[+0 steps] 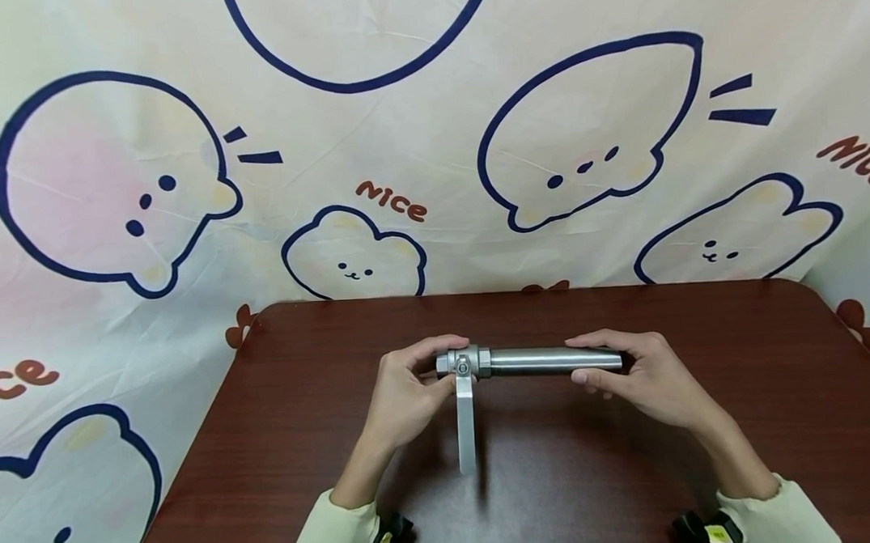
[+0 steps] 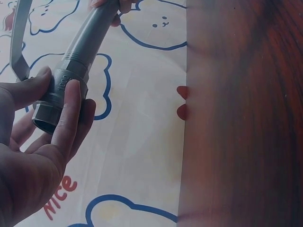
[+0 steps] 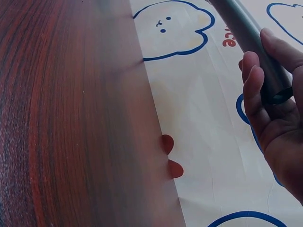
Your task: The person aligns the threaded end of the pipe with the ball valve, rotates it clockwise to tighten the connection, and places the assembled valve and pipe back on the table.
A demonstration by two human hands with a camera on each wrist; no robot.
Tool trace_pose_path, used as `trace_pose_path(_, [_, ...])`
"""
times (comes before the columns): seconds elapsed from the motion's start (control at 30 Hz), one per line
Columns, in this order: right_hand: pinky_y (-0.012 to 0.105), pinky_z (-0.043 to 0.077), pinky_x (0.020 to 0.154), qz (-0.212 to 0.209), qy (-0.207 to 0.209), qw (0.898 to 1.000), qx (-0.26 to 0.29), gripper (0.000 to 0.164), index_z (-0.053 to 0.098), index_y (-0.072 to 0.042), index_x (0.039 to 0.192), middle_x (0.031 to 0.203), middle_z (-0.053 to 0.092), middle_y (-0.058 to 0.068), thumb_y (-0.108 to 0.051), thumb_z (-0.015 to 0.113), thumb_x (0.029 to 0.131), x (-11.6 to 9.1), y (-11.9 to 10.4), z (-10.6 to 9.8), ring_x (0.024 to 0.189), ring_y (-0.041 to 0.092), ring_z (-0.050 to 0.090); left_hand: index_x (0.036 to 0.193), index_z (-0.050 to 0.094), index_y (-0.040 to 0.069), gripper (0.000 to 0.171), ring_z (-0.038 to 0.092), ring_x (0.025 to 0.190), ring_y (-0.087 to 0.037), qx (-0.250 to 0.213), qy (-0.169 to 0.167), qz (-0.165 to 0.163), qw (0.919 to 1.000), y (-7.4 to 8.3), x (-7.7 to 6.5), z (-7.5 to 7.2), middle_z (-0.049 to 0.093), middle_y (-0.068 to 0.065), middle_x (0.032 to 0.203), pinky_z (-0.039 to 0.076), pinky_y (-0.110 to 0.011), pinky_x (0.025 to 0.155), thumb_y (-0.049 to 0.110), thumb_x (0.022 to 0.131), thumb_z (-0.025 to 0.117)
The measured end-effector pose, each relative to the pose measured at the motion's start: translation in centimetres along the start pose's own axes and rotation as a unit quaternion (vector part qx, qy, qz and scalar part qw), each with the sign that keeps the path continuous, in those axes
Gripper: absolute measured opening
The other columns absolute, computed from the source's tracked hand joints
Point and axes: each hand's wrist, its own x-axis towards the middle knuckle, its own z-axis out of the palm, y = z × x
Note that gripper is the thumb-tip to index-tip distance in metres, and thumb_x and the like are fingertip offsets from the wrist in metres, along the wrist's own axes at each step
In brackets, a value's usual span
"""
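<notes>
A silver metal ball valve (image 1: 464, 359) is joined to a straight steel pipe (image 1: 548, 360), and the two lie level in line. My left hand (image 1: 409, 392) grips the valve body between thumb and fingers. From the valve a long flat lever handle (image 1: 466, 428) points toward me. At the pipe's other end my right hand (image 1: 654, 379) holds it, thumb on the near side and fingers on the far side. The left wrist view shows the valve's open hex end (image 2: 46, 116) beside the fingers. In the right wrist view the pipe's open end (image 3: 280, 96) faces the palm.
The dark red-brown wooden table (image 1: 282, 440) extends under both hands. Behind it hangs a pale cloth (image 1: 444, 141) printed with cartoon animals. Black straps with yellow labels sit at both wrists, by the pale sleeves (image 1: 337, 531).
</notes>
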Motion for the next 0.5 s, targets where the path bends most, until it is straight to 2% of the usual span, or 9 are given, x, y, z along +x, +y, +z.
trace_pose_path(0.1, [0.032, 0.062, 0.062, -0.002, 0.005, 1.0, -0.014, 0.039, 0.074, -0.012, 0.133, 0.107, 0.076, 0.006, -0.01, 0.082, 0.094, -0.02, 0.15, 0.06, 0.073, 0.018, 0.071, 0.124, 0.078, 0.008, 0.043, 0.071, 0.095, -0.019, 0.002, 0.001, 0.001, 1.0, 0.0, 0.0, 0.02, 0.078, -0.012, 0.119, 0.065, -0.033, 0.084, -0.013, 0.086, 0.077])
trace_pose_path(0.23, [0.026, 0.057, 0.07, -0.03, 0.021, 0.998, -0.045, 0.048, 0.075, -0.022, 0.13, 0.119, 0.074, -0.004, -0.01, 0.09, 0.087, 0.04, 0.47, 0.22, 0.086, 0.012, 0.068, 0.124, 0.078, 0.007, 0.044, 0.07, 0.094, -0.017, 0.0, 0.002, -0.002, 1.0, 0.06, 0.01, 0.03, 0.078, -0.014, 0.118, 0.065, -0.03, 0.082, -0.012, 0.085, 0.079])
trace_pose_path(0.27, [0.026, 0.057, 0.069, -0.037, 0.024, 0.998, -0.046, 0.051, 0.074, -0.024, 0.131, 0.121, 0.073, -0.006, -0.009, 0.091, 0.085, 0.07, 0.53, 0.28, 0.085, 0.012, 0.068, 0.125, 0.078, 0.007, 0.044, 0.071, 0.094, -0.016, -0.001, 0.002, -0.003, 1.0, 0.06, 0.02, 0.04, 0.078, -0.014, 0.118, 0.065, -0.03, 0.083, -0.011, 0.085, 0.08])
trace_pose_path(0.37, [0.027, 0.058, 0.063, -0.054, 0.026, 0.998, -0.033, 0.056, 0.071, -0.023, 0.132, 0.122, 0.07, -0.006, -0.003, 0.091, 0.083, 0.15, 0.64, 0.39, 0.078, 0.011, 0.068, 0.125, 0.077, 0.005, 0.042, 0.071, 0.096, -0.015, -0.002, 0.005, -0.007, 1.0, 0.11, 0.05, 0.02, 0.078, -0.015, 0.117, 0.065, -0.03, 0.084, -0.008, 0.085, 0.083])
trace_pose_path(0.5, [0.025, 0.059, 0.066, -0.076, 0.035, 0.996, -0.034, 0.055, 0.072, -0.021, 0.129, 0.121, 0.071, -0.006, 0.001, 0.09, 0.082, 0.26, 0.7, 0.5, 0.081, 0.01, 0.07, 0.124, 0.078, 0.006, 0.041, 0.072, 0.098, -0.014, -0.002, 0.008, -0.011, 0.9999, 0.13, 0.09, -0.05, 0.079, -0.015, 0.117, 0.065, -0.03, 0.086, -0.006, 0.085, 0.084])
